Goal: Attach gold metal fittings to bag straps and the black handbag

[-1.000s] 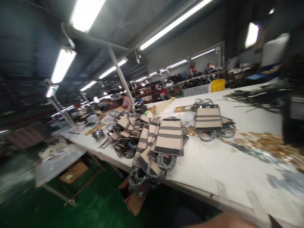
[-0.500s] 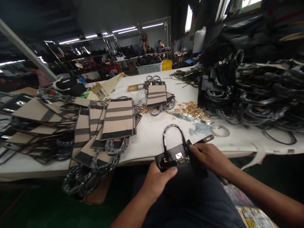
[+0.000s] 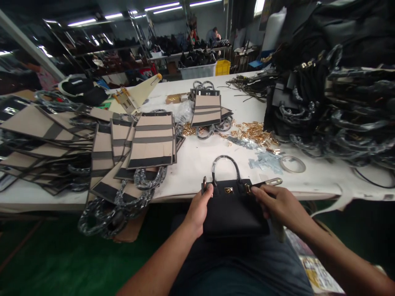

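Note:
A small black handbag [image 3: 236, 216] rests on my lap at the table edge, its smooth front towards me and its arched handle [image 3: 226, 157] up, wrapped in clear film. A gold clasp [image 3: 229, 190] sits at its top middle. My left hand [image 3: 197, 209] grips the upper left corner, thumb beside a short strap end with gold metal. At the upper right, my right hand [image 3: 277, 201] pinches a narrow black strap [image 3: 262, 183] near a gold fitting [image 3: 247, 188]. The strap's metal-plated tip sticks out past the fingers to the right. Some right fingers are hidden behind the bag.
Beige-and-black bag panels [image 3: 151, 139] with film-wrapped handles are piled at left, some overhanging the edge. Gold fittings [image 3: 256, 133], grey metal plates [image 3: 265, 162] and a tape roll [image 3: 292, 164] lie beyond the bag. Black bags [image 3: 348, 119] are heaped at right. People sit far back.
The bag has tipped so more of its front shows. My left hand has moved from the front strap to the left corner, and the strap no longer crosses the clasp. My view has tilted down.

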A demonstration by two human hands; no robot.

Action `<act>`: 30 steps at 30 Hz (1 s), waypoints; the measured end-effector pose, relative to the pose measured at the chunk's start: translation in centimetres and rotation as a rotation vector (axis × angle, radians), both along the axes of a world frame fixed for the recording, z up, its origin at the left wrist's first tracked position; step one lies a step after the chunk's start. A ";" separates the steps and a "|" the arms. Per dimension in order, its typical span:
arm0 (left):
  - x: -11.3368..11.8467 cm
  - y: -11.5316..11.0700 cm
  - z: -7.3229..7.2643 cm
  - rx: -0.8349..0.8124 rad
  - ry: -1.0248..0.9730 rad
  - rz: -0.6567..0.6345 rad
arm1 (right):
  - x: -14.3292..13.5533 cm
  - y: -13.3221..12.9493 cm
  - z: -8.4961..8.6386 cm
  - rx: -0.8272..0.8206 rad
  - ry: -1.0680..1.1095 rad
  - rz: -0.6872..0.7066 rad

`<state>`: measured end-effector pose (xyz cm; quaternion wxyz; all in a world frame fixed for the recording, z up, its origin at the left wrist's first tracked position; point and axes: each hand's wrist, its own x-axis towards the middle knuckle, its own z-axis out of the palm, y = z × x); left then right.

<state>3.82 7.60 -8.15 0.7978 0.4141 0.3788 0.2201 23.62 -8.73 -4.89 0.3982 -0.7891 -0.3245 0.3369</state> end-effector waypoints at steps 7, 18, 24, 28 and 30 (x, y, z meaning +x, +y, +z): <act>0.7 0.7 -1.2 0.075 0.109 0.123 | -7.7 -2.7 -2.4 0.248 0.696 -0.190; 0.8 2.2 -1.5 0.309 0.106 0.090 | -10.9 -6.3 -7.7 0.160 0.834 0.283; 0.8 2.8 -1.3 0.234 0.031 0.059 | -10.4 -4.5 -4.5 0.182 0.551 0.255; 0.8 3.2 -1.6 0.206 0.006 0.049 | -10.1 -4.3 -3.9 0.202 0.344 0.156; 0.9 3.3 -1.7 0.213 -0.001 0.043 | -9.6 -4.3 -4.1 0.219 0.233 0.146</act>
